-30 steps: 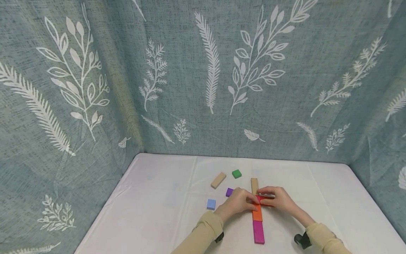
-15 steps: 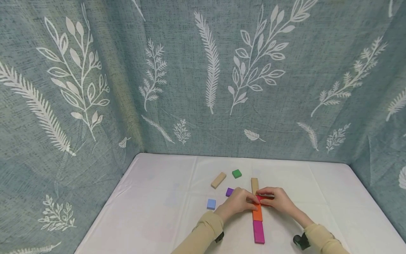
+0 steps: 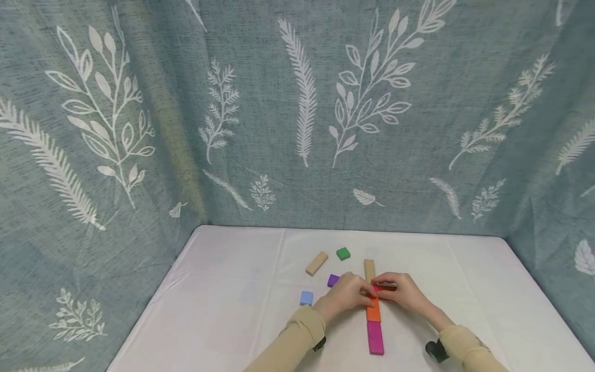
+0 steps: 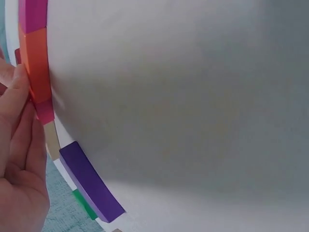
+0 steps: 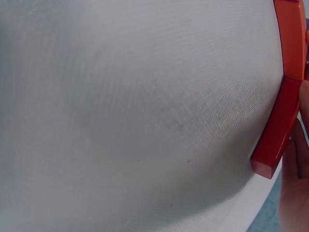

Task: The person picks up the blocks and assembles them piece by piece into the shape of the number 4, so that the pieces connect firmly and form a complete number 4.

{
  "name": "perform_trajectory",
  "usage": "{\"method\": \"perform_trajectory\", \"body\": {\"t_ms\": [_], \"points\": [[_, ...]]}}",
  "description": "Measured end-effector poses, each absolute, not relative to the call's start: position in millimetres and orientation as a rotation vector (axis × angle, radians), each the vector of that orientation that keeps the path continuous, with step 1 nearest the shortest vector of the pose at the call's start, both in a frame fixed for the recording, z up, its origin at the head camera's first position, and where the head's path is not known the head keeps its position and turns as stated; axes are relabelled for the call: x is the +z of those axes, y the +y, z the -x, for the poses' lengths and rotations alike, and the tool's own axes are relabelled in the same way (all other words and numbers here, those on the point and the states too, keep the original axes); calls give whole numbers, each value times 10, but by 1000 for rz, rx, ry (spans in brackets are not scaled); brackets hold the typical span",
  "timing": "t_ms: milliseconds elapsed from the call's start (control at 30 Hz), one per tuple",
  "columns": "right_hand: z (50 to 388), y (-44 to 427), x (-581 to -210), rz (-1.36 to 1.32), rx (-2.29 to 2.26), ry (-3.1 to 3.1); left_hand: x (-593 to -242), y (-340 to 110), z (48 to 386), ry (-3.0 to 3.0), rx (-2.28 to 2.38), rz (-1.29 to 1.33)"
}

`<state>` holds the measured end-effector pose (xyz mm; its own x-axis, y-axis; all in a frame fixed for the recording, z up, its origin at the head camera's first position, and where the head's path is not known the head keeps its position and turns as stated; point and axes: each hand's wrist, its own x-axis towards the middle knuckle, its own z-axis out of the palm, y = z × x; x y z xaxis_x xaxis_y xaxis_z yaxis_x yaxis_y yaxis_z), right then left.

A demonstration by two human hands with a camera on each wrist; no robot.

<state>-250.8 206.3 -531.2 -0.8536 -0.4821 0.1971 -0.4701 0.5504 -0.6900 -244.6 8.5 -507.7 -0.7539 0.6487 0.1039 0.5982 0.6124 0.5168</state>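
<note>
Magenta [image 3: 375,338], orange [image 3: 374,314] and light wooden [image 3: 369,268] blocks lie in one line, with a pink block [image 4: 45,111] between orange and wood. My left hand [image 3: 346,297] comes from the left, its thumb and fingers bent at the orange block's upper part. From the right, my right hand [image 3: 404,294] has its fingers and thumb about a red block [image 5: 277,128] that juts out sideways from the line. In the right wrist view the red block's end meets the orange block [image 5: 292,43]. Fingers partly hide where the blocks join.
Left of the line lie a purple block [image 3: 332,280], a blue block [image 3: 306,298], a loose wooden block [image 3: 316,263] and a green block [image 3: 343,253]. The white tabletop [image 3: 223,289] ends at a patterned blue-green cloth [image 3: 279,201] behind.
My right hand and the red block have shifted slightly left, closer in to the line. My left hand stays at the orange block. The head view has turned a little to the right.
</note>
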Motion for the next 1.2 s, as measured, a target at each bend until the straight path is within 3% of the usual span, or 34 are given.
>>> {"method": "perform_trajectory", "body": {"t_ms": [733, 1200], "points": [[2557, 2009, -5255, 905, -1164, 2761, -5001, 120, 2390, 2935, 333, -1340], [2541, 2029, -5239, 871, -1144, 2786, -4953, 42, 2366, 2802, 888, -1173]]}}
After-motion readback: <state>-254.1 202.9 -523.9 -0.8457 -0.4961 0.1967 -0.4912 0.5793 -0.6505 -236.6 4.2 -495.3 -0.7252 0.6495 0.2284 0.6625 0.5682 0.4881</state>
